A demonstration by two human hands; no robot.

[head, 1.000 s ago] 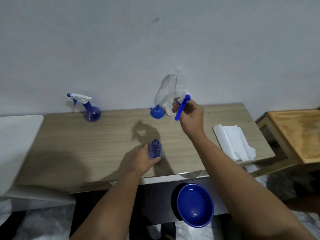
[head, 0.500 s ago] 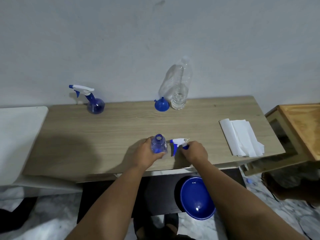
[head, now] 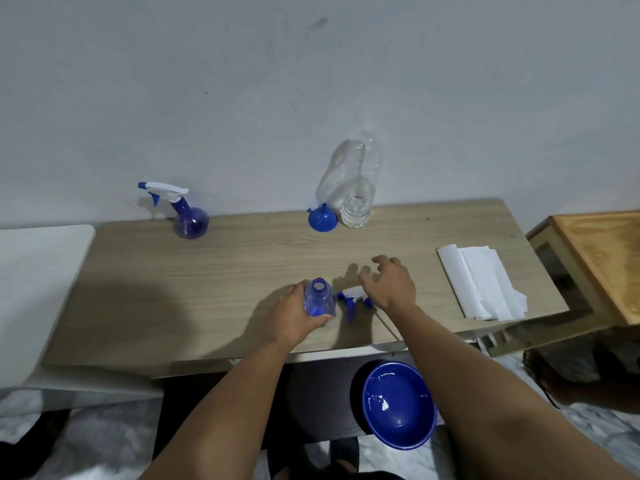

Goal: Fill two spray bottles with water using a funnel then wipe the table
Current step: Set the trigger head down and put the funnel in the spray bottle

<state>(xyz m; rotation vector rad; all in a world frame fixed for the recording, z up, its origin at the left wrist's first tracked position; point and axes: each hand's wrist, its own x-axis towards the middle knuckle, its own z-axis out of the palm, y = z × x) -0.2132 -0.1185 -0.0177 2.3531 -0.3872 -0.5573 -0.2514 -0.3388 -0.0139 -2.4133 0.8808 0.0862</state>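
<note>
The right hand (head: 389,284) has just laid the spray head (head: 353,295) on the desk (head: 207,271) and lifts away, fingers spread and empty, toward the funnel (head: 322,220) at twelve o'clock, while the left hand (head: 294,315) grips the opened bottle (head: 319,301), ready for filling.

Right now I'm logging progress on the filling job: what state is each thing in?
Near bottle: upright, uncapped, held by left hand.
Spray head: off, lying on table.
Right hand: open, above spray head.
Far bottle: upright, head on.
Funnel: unused, spout up.
Water bottle: upright, partly full.
Paper towels: folded, unused.
Basin: under table, wet.
</note>
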